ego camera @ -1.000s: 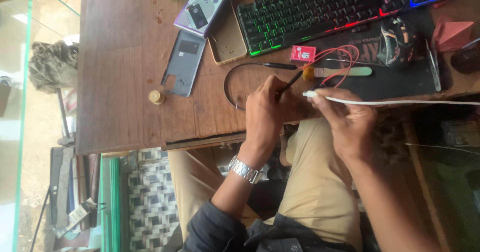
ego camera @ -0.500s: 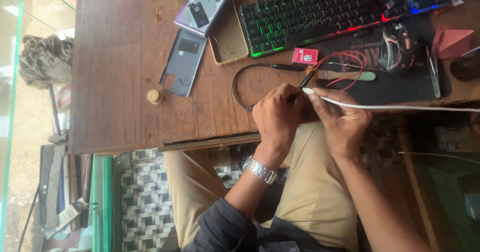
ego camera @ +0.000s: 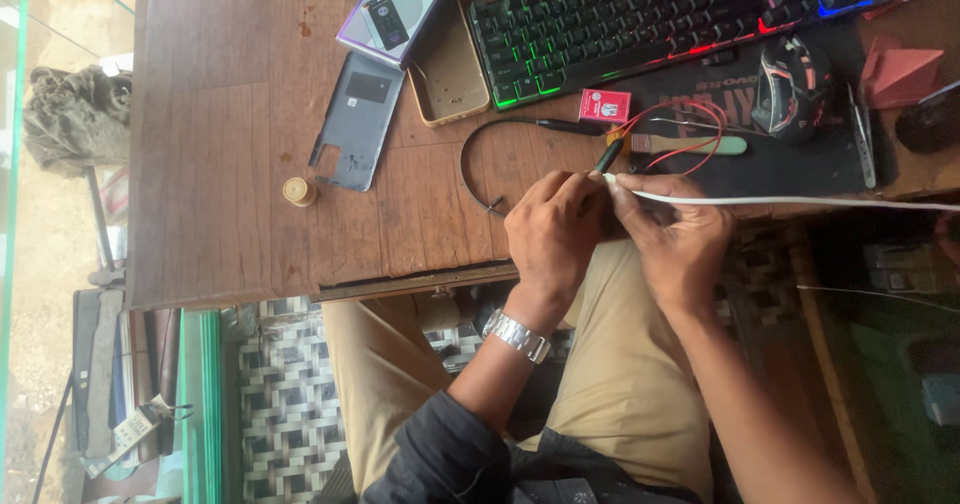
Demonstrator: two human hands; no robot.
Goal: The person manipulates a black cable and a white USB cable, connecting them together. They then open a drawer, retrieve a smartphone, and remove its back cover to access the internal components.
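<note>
Wooden desk (ego camera: 230, 164) over checkered floor (ego camera: 270, 384), lit keyboard (ego camera: 640, 14), both hands' fingers seemingly pinching white cable (ego camera: 800, 202).

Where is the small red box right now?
In the head view, the small red box lies on the wooden desk, just below the backlit keyboard, above the hands.

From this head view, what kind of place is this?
Likely a small phone or electronics repair bench: a wooden desk with a detached phone back cover, tweezers, and both hands working a white cable against a probe.
</note>
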